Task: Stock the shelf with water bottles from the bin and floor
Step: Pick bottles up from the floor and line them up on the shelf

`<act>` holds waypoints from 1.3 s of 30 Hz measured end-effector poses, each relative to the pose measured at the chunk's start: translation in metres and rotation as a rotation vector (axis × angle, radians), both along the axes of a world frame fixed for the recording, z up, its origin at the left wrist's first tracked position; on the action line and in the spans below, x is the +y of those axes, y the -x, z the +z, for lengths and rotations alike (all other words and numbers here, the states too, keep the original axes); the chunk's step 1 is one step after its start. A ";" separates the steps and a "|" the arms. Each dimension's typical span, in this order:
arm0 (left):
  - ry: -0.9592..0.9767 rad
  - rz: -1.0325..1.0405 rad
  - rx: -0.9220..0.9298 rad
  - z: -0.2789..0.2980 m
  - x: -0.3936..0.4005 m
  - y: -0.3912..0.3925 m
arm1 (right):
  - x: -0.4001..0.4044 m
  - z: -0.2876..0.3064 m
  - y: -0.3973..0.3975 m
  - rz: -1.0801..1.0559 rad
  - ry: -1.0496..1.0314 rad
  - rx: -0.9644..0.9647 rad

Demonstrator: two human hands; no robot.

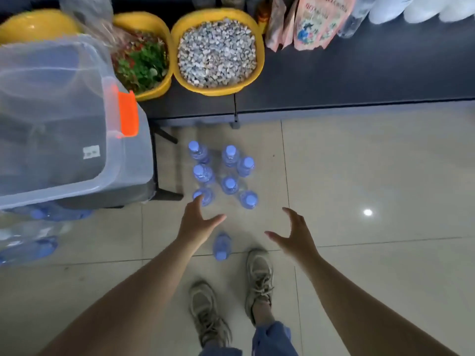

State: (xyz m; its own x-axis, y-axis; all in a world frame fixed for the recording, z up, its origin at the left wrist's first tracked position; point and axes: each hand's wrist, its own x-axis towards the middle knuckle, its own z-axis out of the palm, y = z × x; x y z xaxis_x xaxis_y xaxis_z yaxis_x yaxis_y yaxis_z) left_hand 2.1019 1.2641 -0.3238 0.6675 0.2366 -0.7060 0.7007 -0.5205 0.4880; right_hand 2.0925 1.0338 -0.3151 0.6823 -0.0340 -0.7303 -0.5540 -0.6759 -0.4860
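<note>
My arms are bare from the lower corners of the frame up to my left hand (198,224) and right hand (295,235), with no sleeves, watch or rings showing. At bottom centre I wear worn, greyish-tan lace-up sneakers (258,278) with chunky soles and matching laces. Blue denim trouser legs (272,337) cover my ankles at the bottom edge, the right hem looking rumpled

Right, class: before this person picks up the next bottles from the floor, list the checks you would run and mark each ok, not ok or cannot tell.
1. Left hand free, grip open: ok.
2. Right hand free, grip open: ok.
3. Cluster of upright bottles on the floor within reach: ok.
4. All floor bottles upright: not ok, one fallen bottle lies near the shoes.
5. Free space on the shelf: ok.
6. Caps sealed tight: cannot tell.
</note>
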 end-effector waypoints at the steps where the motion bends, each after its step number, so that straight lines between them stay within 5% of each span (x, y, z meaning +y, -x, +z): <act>1: 0.010 0.025 -0.013 -0.020 -0.003 -0.007 | 0.001 -0.019 -0.003 0.001 -0.009 -0.002; 11: 0.121 0.134 -0.090 -0.165 -0.039 -0.044 | 0.032 -0.173 -0.019 -0.076 -0.148 -0.012; 23: 0.107 0.015 -0.305 -0.233 -0.027 -0.066 | 0.036 -0.235 -0.051 0.135 -0.208 -0.233; 32: 0.089 0.023 -0.349 -0.198 -0.022 -0.057 | 0.025 -0.209 -0.058 -0.005 -0.229 -0.196; 39: 0.105 0.069 -0.443 -0.108 -0.025 -0.062 | 0.016 -0.117 -0.072 -0.215 -0.263 -0.286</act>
